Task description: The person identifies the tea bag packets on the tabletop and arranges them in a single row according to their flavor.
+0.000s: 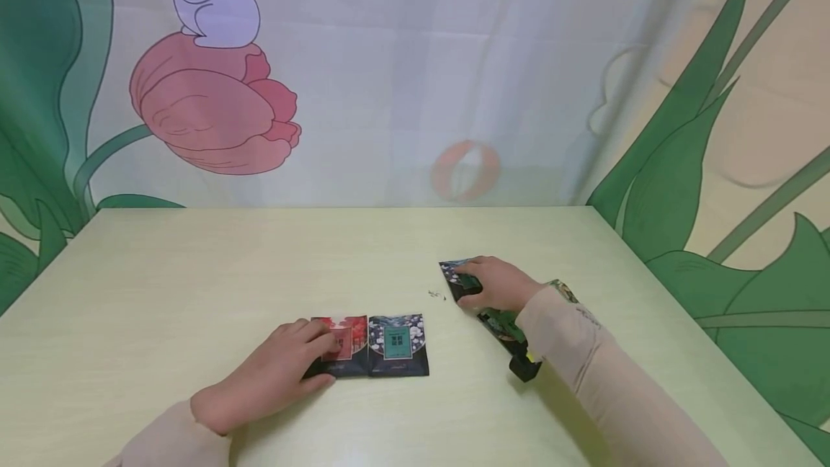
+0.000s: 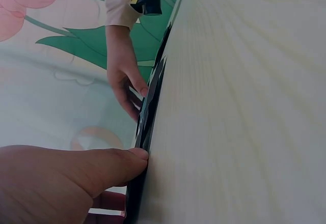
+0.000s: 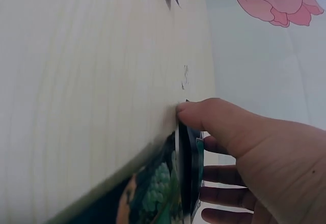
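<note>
A red-and-black sachet [image 1: 356, 341] lies flat on the table, and my left hand [image 1: 275, 366] holds it. The fingers rest on its face while the thumb [image 2: 125, 165] touches its near edge. Beside it, on the right, lies a dark sachet with white flowers and a teal label [image 1: 398, 346]. Farther back, my right hand [image 1: 499, 285] grips another dark flowered sachet [image 1: 452, 276], thumb [image 3: 204, 113] at its edge and fingers over its face. A green-patterned sachet [image 1: 502, 324] lies partly hidden under the right wrist.
The pale wooden table [image 1: 227, 258] carries small dark marks [image 1: 436, 295] left of the right hand. A black device [image 1: 524, 367] is on the right wrist. More green-and-yellow printing [image 1: 563, 290] shows beyond the right forearm. A printed curtain [image 1: 389, 92] hangs behind the table.
</note>
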`<state>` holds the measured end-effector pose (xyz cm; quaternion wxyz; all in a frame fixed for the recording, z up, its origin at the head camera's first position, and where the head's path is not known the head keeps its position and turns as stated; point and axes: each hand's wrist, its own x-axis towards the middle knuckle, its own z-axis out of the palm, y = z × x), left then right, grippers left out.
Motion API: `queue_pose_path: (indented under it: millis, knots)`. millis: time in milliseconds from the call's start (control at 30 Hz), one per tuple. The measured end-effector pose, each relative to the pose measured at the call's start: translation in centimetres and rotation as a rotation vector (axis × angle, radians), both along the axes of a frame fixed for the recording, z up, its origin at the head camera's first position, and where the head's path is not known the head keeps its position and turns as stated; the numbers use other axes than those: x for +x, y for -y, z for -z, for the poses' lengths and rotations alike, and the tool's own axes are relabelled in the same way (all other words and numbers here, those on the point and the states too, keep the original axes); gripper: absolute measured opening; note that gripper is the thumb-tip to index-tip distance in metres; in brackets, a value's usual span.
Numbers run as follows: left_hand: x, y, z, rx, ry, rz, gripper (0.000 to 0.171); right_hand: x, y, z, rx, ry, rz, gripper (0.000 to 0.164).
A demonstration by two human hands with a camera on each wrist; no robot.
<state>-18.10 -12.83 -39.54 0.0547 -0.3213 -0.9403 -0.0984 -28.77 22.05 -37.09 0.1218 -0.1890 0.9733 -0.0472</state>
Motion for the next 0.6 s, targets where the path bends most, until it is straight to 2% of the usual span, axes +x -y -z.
queue_pose_path:
  millis: [233,600]
  knots:
    - [0.1,0.1,-0.1,-0.002,-0.024,0.021,0.032,0.3,0.5,-0.2,0.014,-0.021,-0.022,0.065]
    - [0.1,0.2,-0.2,0.000,-0.021,0.009,0.034,0.8,1.5,0.1,0.040,-0.064,-0.038,0.064]
